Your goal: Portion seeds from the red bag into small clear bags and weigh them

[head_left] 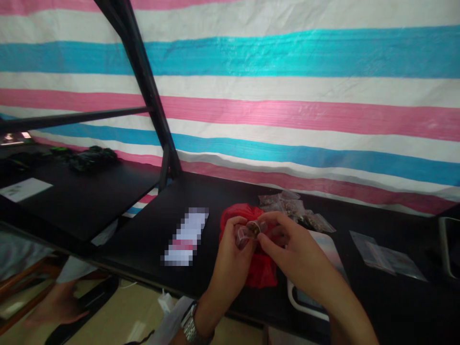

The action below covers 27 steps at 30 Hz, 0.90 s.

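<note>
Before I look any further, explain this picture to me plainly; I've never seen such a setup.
There is no machine: a head-worn camera looks forward and down at a person's bare left hand and right hand. Together they hold a small clear plastic item with dark bits inside. On the black table are crumpled red material, filled clear packets, flat clear bags, a pale device partly hidden by the right forearm, and a pixelated rectangle.

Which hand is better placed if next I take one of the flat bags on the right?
Probably the right hand: it is nearer the flat bags, while the left hand would have to reach across it. Both hold clear plastic, so the right would first need to let go.
</note>
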Tool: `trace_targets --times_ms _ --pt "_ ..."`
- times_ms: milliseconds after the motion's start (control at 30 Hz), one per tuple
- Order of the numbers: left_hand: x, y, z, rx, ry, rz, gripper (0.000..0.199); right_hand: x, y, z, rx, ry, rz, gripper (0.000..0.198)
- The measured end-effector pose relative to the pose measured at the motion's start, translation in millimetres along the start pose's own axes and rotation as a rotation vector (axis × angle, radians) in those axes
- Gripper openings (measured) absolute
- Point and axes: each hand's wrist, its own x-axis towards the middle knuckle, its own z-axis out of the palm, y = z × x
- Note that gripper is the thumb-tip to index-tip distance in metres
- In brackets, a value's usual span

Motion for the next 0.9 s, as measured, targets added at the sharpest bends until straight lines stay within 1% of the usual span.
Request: trace_targets --times_ms 167,267,433,533,633,767,900 --pt "-2.0 -2.1 2.4 0.008 -0.077 -0.017 0.032 0.9 7.2 3.1 -0.128 0.034 -0.065 0.024" --pt "-3.4 -3.7 0.6 0.045 -0.119 -0.016 0.04 0.6 7.6 1.6 -0.175 0.02 -0.103 0.027" --pt "-3.8 -1.3 -2.8 -0.007 -0.183 0.019 0.041 0.4 1.7 -1.4 -0.199 -0.011 -0.204 0.029" --pt "-3.0 1.1 -4.4 -0.047 -0.223 0.022 0.04 2.4 3.3 -0.1 -0.2 0.006 -0.209 0.028" --pt "-2.1 1.5 -5.9 -0.052 -0.257 -0.011 0.041 4.6 8.6 1.3 -0.207 0.031 -0.204 0.027" --pt "-0.5 -1.0 -7.7 -0.052 -0.238 -0.031 0.041 5.4 13.2 0.9 -0.185 0.028 -0.202 0.031" --pt "2.5 -4.2 -8.9 -0.047 -0.213 -0.01 0.037 4.2 11.5 0.2 -0.137 0.024 -0.231 0.037"
